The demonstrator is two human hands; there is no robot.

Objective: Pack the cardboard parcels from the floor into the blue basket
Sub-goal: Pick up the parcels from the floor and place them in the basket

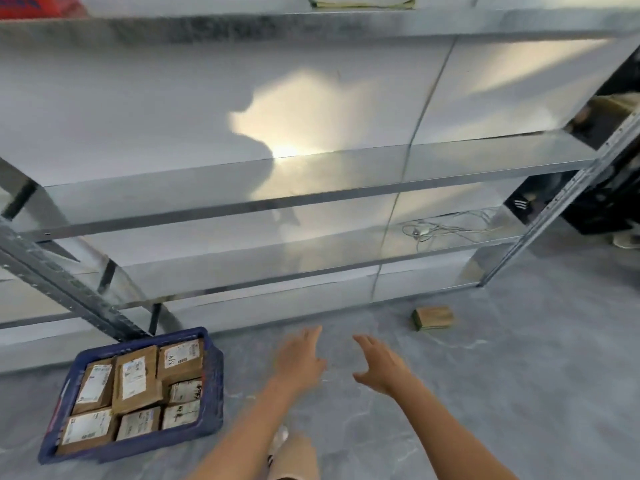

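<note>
I have both hands out ahead of me over the floor (519, 375), and neither holds anything. The left hand (299, 358) is palm down, its fingers (311, 336) straight and close together, pointing toward the rack. The right hand (379, 365) is just beside it, not touching, with its fingers (363, 341) spread and relaxed and the thumb hanging low. I cannot tell from this view whether either hand touches the floor.

The basket (213, 393) sits on the floor at my lower left, close against the foot of the rack (277, 209) and well apart from the left hand. The packed parcels (135, 379) lie flat inside it, labels up, side by side. I count seven, and they cover the bottom as far as I can see.

One loose parcel (433, 317) lies on the floor ahead and to the right of the right hand, near the rack's bottom edge and apart from both hands.

The rack is shiny metal, with a thin pale cable (446, 228) lying tangled on a low shelf at the right. Low in view, between my forearms, a white shoe (278, 441) rests on the floor.
</note>
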